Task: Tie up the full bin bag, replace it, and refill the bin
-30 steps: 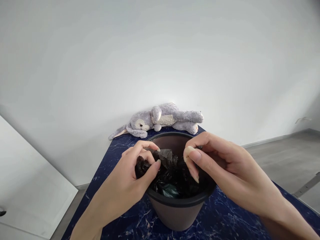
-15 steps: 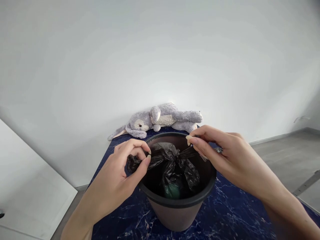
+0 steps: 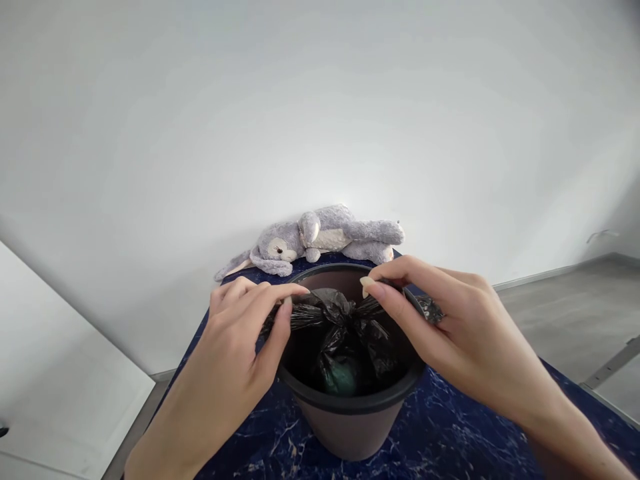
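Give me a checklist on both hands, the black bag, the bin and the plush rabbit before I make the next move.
1. Left hand gripping the black bag: ok, its left end is pinched.
2. Right hand gripping the bag: ok, its right end is pinched.
3. Bunched middle pulled tight: cannot tell.
4. Bin upright on the blue table: ok.
5. Plush rabbit outside the bin: ok, lying behind it.
6. Bag contents known: cannot tell; something greenish shows.
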`<control>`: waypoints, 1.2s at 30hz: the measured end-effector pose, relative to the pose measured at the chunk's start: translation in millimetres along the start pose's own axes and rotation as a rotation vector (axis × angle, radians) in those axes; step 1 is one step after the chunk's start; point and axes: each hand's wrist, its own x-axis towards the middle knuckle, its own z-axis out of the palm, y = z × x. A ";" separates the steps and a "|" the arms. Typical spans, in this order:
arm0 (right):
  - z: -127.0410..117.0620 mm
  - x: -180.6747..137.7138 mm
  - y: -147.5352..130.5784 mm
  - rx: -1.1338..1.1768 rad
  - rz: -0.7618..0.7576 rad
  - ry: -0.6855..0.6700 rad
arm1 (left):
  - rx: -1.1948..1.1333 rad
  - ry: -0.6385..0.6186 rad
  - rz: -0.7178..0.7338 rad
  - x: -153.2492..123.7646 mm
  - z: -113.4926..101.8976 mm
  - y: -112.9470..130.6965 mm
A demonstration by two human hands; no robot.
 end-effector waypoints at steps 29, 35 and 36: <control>-3.0 1.7 25.9 -0.101 0.122 -0.065 | -0.057 0.139 -0.104 5.7 -1.4 -10.2; -5.8 3.6 30.0 -0.139 0.168 -0.057 | -0.085 0.157 -0.140 6.2 -6.8 -19.4; -5.5 4.0 30.3 -0.156 0.170 -0.048 | -0.088 0.167 -0.143 6.3 -7.8 -19.1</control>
